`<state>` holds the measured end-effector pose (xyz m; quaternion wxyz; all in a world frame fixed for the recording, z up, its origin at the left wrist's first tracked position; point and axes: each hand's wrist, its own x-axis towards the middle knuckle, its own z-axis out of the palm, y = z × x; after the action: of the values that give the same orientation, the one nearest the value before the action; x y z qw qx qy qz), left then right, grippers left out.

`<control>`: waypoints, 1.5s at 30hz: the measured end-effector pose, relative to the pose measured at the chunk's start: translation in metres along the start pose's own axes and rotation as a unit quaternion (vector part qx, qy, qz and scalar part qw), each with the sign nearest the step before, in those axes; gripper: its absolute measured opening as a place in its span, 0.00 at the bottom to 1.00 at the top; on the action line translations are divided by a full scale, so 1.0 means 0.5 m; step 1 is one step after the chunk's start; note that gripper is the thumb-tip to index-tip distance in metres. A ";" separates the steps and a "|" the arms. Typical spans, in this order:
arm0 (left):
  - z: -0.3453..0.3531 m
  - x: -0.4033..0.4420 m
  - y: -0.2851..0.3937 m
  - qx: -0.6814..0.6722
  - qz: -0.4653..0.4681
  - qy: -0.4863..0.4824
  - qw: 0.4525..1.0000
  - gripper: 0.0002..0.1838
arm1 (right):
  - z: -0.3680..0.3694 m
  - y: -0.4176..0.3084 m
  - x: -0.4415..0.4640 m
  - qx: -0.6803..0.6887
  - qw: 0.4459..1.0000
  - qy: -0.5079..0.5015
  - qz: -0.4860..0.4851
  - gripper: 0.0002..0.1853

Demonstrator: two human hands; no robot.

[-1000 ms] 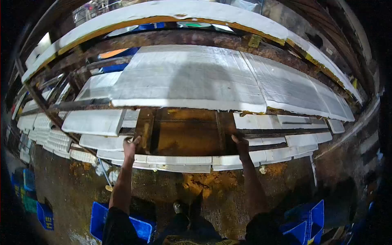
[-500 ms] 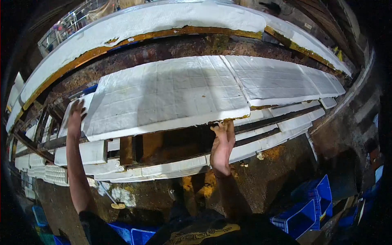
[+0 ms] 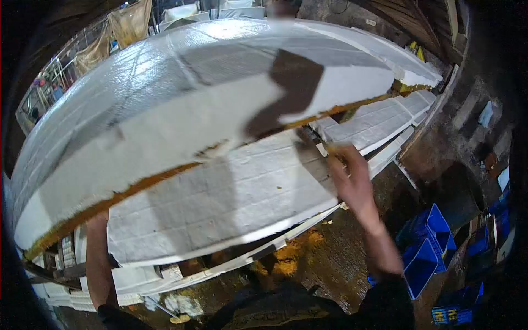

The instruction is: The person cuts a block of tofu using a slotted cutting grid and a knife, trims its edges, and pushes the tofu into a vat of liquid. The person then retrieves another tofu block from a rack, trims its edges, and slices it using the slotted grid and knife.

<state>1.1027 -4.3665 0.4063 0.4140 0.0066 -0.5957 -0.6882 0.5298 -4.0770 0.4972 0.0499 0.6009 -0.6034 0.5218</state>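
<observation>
A white slab on a board (image 3: 220,203) lies on the middle tier of a rack, below the large white top slab (image 3: 181,118). My right hand (image 3: 350,175) is just beyond the slab's right end, its fingers curled and pressed together at a gap between slabs; what they hold, if anything, I cannot make out. At the slab's left end, my left hand (image 3: 99,216) reaches under the brown edge of the top slab, its fingers hidden. A second white slab (image 3: 385,122) lies farther right on the same tier.
Blue crates (image 3: 422,267) stand on the wet floor at the lower right. Lower white slabs (image 3: 129,278) jut out at the lower left. An orange-brown patch (image 3: 291,256) marks the floor in front of the rack. The top slab's edge overhangs the middle tier.
The middle slab has come forward from the right slab, leaving a gap. My right hand has moved right and up, and my left hand has gone under the top edge. The view has shifted higher.
</observation>
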 end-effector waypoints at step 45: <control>1.565 -0.822 -0.277 0.351 0.134 0.826 0.422 0.33 | 0.353 -0.307 -0.272 0.490 0.432 -0.757 0.031 0.23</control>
<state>0.9019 -3.4988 0.3199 0.7560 0.6365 -0.1516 -0.0205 0.7862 -4.0665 0.4118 -0.7456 0.6601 -0.0616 0.0677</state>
